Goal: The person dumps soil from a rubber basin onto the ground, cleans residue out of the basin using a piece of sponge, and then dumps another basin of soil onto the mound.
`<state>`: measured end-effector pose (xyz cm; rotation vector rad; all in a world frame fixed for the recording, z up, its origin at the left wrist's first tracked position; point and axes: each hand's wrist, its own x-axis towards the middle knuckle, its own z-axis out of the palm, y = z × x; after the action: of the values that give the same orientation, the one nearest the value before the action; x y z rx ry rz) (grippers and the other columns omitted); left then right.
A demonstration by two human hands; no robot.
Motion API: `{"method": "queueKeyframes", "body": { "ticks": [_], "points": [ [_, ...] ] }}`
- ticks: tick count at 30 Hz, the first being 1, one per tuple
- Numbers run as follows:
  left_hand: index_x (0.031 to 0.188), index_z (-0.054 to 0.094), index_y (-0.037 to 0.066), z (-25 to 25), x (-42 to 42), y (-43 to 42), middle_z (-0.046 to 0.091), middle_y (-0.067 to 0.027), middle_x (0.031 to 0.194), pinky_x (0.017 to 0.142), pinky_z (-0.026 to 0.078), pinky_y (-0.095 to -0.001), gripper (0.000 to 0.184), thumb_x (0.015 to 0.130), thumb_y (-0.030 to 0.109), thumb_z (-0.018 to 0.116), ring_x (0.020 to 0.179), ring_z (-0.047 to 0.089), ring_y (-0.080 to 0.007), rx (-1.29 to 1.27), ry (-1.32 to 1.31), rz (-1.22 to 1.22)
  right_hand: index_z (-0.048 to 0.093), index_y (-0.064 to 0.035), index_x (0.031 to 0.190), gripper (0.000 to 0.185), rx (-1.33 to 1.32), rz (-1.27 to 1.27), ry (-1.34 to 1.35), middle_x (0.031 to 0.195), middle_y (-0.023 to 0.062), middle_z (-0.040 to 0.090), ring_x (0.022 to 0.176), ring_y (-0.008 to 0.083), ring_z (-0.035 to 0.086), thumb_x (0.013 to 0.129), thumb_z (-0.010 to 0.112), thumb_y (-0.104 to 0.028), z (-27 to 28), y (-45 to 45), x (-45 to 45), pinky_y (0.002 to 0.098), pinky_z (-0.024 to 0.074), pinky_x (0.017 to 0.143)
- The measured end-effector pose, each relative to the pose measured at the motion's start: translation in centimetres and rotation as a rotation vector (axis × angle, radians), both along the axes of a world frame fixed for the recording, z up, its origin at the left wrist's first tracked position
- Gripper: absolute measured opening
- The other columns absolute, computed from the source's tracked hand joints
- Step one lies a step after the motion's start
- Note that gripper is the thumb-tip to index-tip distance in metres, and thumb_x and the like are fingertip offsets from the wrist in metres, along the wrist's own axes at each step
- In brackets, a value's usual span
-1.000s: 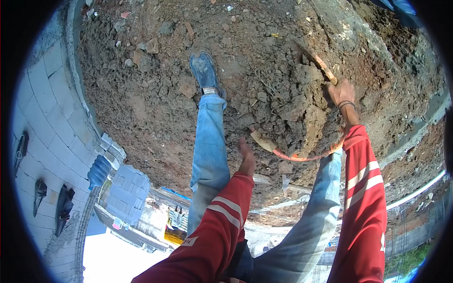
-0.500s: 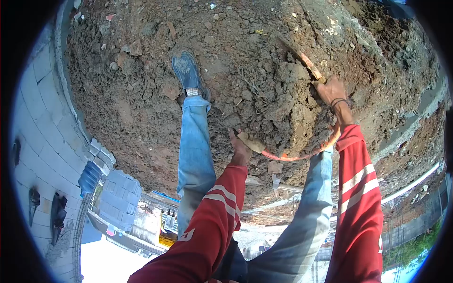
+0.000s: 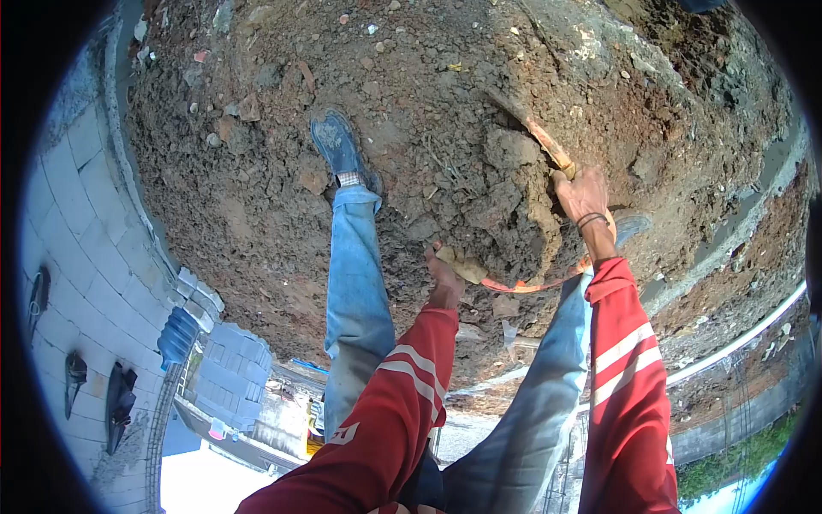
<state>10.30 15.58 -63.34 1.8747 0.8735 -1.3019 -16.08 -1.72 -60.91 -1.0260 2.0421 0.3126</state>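
A long, worn, orange-red tool handle [image 3: 521,288] runs between my two hands and looks bent in this wide view. My left hand [image 3: 443,272] is closed around its pale, thick end, low in the middle. My right hand [image 3: 584,197] is wrapped around the shaft farther along, wrist bent. Beyond it, the orange part [image 3: 548,141] continues up and left to a dull, soil-coloured end [image 3: 507,104] at the broken ground. The kind of tool head is hard to make out. Loose clods [image 3: 505,184] lie between my hands.
My left shoe [image 3: 336,146] stands on rough soil; my right shoe [image 3: 634,227] shows partly behind my right wrist. A grey block wall [image 3: 77,223] curves along the left, near stacked blocks [image 3: 231,373]. A concrete strip [image 3: 736,257] runs along the right.
The view has shifted slightly. My right hand has come a little down and left with the tool, and my right shoe now shows beside it. Both hands keep their hold.
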Motion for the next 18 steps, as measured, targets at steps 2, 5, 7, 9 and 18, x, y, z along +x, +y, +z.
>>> {"method": "queueKeyframes", "body": {
  "ticks": [2, 5, 7, 9, 18],
  "points": [
    [0.092, 0.05, 0.019, 1.0, -0.5, -0.5, 0.047, -0.0026, 0.071, 0.062, 0.045, -0.0397, 0.04, 0.097, 0.054, 0.032, 0.062, 0.047, -0.0214, -0.007, -0.015, -0.031, 0.067, -0.0052, 0.112, 0.05, -0.053, -0.022, -0.046, 0.104, 0.0294, 0.061, 0.103, 0.0416, 0.056, 0.075, 0.06, -0.038, -0.3, 0.7, -0.4, 0.0464, 0.0432, 0.094],
    [0.091, 0.048, 0.019, 2.0, -1.3, -1.8, 0.047, -0.0012, 0.071, 0.061, 0.044, -0.0385, 0.037, 0.097, 0.053, 0.033, 0.06, 0.047, -0.0193, 0.004, -0.078, -0.061, 0.068, -0.0053, 0.111, 0.049, -0.094, -0.107, -0.077, 0.104, 0.0296, 0.061, 0.102, 0.0417, 0.056, 0.074, 0.061, -0.037, 0.1, 2.4, -1.2, 0.0462, 0.0436, 0.092],
    [0.091, 0.048, 0.019, 2.7, -1.4, -2.4, 0.048, -0.0005, 0.07, 0.06, 0.044, -0.0378, 0.037, 0.097, 0.053, 0.034, 0.059, 0.048, -0.0183, 0.016, -0.12, -0.069, 0.068, -0.0057, 0.11, 0.046, -0.117, -0.162, -0.085, 0.1, 0.029, 0.062, 0.099, 0.0414, 0.057, 0.074, 0.062, -0.034, 1.5, 2.7, -1.4, 0.0461, 0.0447, 0.09],
    [0.092, 0.047, 0.019, 4.4, -0.2, -2.7, 0.049, 0.0003, 0.071, 0.059, 0.044, -0.0367, 0.036, 0.096, 0.053, 0.036, 0.06, 0.049, -0.0174, -0.056, -0.083, -0.195, 0.069, -0.0055, 0.108, 0.043, -0.084, -0.231, -0.143, 0.095, 0.0281, 0.063, 0.095, 0.0412, 0.059, 0.074, 0.062, -0.032, 2.5, 3.8, -2.1, 0.0463, 0.0458, 0.086],
    [0.109, 0.056, 0.009, 18.7, 5.3, -10.0, 0.057, -0.0036, 0.104, 0.086, 0.043, -0.0307, 0.045, 0.099, 0.047, 0.036, 0.096, 0.055, -0.0172, -0.119, -0.365, -0.891, 0.064, 0.0024, 0.109, 0.044, -0.204, -0.651, -0.173, 0.107, 0.0299, 0.061, 0.105, 0.0417, 0.058, 0.075, 0.064, -0.026, 15.3, 7.4, -0.9, 0.0444, 0.0455, 0.09]
  ]
}}
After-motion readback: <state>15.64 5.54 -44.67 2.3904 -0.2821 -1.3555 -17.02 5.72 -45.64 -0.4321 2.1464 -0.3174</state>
